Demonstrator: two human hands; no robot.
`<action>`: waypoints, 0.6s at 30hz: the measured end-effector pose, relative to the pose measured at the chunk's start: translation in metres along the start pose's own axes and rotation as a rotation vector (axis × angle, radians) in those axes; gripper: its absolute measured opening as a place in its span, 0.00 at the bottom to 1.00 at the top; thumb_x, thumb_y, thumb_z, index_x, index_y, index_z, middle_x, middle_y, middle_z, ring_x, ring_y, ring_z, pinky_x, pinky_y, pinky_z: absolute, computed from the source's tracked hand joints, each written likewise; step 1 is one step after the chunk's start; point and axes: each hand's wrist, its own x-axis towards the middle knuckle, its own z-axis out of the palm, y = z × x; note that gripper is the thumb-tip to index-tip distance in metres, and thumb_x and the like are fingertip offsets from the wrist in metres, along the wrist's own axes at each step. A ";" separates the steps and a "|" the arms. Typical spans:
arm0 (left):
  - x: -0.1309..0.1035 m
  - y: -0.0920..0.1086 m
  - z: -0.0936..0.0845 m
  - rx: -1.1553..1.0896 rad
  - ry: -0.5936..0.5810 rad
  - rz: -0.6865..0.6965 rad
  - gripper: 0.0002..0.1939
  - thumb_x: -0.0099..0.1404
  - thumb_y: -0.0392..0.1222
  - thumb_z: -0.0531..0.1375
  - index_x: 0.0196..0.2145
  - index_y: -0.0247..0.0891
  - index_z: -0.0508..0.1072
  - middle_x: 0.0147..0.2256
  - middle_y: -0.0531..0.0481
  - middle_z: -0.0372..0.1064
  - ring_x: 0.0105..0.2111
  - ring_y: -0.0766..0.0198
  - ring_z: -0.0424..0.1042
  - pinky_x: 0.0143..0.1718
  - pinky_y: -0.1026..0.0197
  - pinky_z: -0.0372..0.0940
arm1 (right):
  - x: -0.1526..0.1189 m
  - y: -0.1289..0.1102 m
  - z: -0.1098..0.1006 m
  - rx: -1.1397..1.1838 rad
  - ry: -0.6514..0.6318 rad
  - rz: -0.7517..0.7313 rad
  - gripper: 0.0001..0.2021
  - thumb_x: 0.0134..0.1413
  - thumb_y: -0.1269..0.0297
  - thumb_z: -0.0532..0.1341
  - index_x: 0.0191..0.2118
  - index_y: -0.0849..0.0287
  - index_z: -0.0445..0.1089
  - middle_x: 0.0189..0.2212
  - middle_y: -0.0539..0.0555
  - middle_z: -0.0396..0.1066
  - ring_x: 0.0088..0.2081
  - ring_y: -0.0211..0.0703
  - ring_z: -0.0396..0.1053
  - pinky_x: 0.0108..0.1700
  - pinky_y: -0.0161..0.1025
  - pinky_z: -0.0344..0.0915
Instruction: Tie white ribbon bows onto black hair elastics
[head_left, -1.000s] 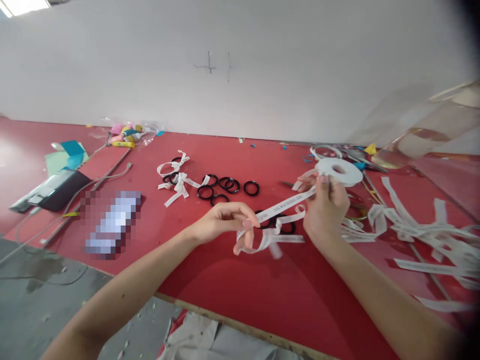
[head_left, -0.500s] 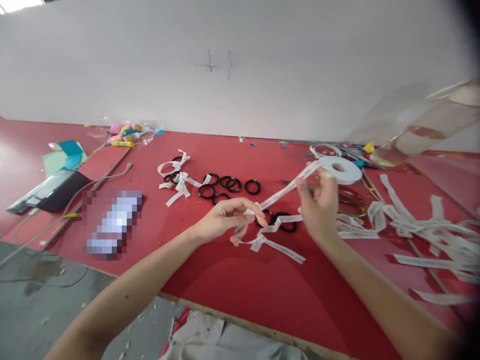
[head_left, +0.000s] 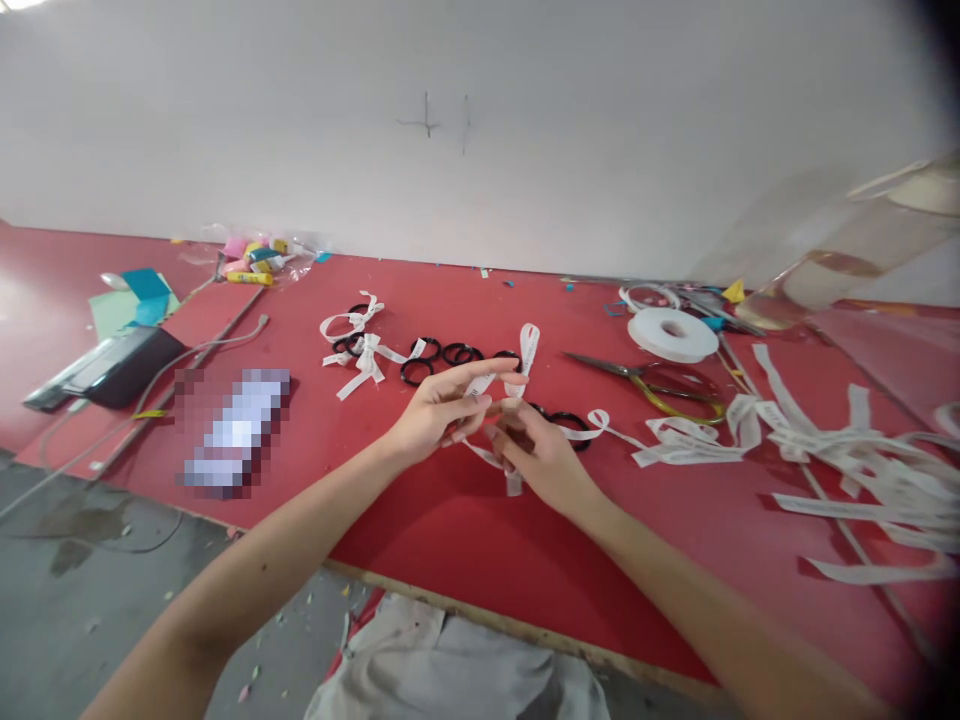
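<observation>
My left hand point(head_left: 439, 408) is closed in a pinch on a white printed ribbon point(head_left: 529, 350), which rises in a loop beyond the fingertips. Right beside it, my right hand point(head_left: 536, 450) has its fingers drawn together on the same ribbon, and a short end hangs below. The exact grip is partly hidden by the fingers. Behind the hands lie several black hair ties point(head_left: 463, 356). To their left, white ribbon bows point(head_left: 367, 362) are tied on black rings. A ribbon roll point(head_left: 673, 335) rests flat at the right, behind scissors point(head_left: 637, 378) with yellowish handles.
Cut ribbon strips point(head_left: 847, 450) are heaped on the right of the red table point(head_left: 465, 520). A phone point(head_left: 240, 430), a black case point(head_left: 124, 370) and a cable lie left. Colourful small items point(head_left: 255, 260) sit at the back; a clear bottle point(head_left: 840, 265) leans at the right.
My right hand has let go of the ribbon roll, which now lies on the table, and has moved left to meet my left hand. The ribbon now stands in a loop; the scissors are uncovered.
</observation>
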 end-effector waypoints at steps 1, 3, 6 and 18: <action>0.000 0.000 0.000 -0.002 0.017 0.011 0.21 0.66 0.36 0.60 0.57 0.43 0.73 0.57 0.40 0.70 0.15 0.83 0.53 0.15 0.70 0.48 | 0.003 0.003 -0.005 -0.126 0.016 -0.043 0.08 0.62 0.56 0.59 0.42 0.54 0.67 0.22 0.46 0.67 0.22 0.39 0.66 0.26 0.36 0.64; 0.000 0.000 0.000 -0.007 0.039 0.025 0.21 0.65 0.36 0.60 0.56 0.44 0.73 0.57 0.40 0.70 0.16 0.83 0.51 0.15 0.69 0.47 | 0.008 0.008 -0.017 -0.370 -0.010 -0.115 0.08 0.60 0.56 0.61 0.37 0.54 0.71 0.24 0.48 0.73 0.24 0.40 0.69 0.29 0.37 0.62; 0.000 0.000 0.000 -0.009 0.043 0.022 0.22 0.65 0.36 0.60 0.56 0.45 0.73 0.57 0.41 0.70 0.16 0.82 0.50 0.15 0.69 0.46 | 0.013 0.017 -0.033 -0.596 0.062 -0.177 0.11 0.63 0.57 0.57 0.33 0.54 0.73 0.29 0.51 0.78 0.28 0.43 0.73 0.32 0.38 0.61; 0.000 0.003 0.010 -0.028 -0.300 -0.171 0.17 0.69 0.47 0.57 0.51 0.38 0.78 0.45 0.40 0.77 0.16 0.78 0.51 0.17 0.66 0.50 | 0.001 0.003 -0.028 -0.337 0.186 -0.258 0.21 0.59 0.64 0.59 0.57 0.53 0.67 0.26 0.47 0.73 0.24 0.39 0.69 0.31 0.37 0.69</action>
